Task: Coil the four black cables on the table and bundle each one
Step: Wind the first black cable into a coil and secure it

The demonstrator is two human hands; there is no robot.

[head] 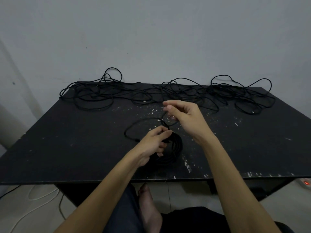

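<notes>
A coiled black cable (175, 148) lies near the table's front middle, and my left hand (154, 142) grips its bundle from the left. A loose loop of the same cable (133, 128) curves out to the left and back toward my hands. My right hand (183, 115) is raised above the coil, pinching the cable's free end between thumb and fingers. Three loose tangled black cables lie along the far edge: one at the left (94, 95), one in the middle (178, 91), one at the right (244, 96).
The black table (67, 148) is scuffed with white flecks. A grey wall stands right behind it. Below the front edge I see my legs and a bare foot (148, 207), a power strip with a red light (306, 183) at the right and cords on the floor at the left.
</notes>
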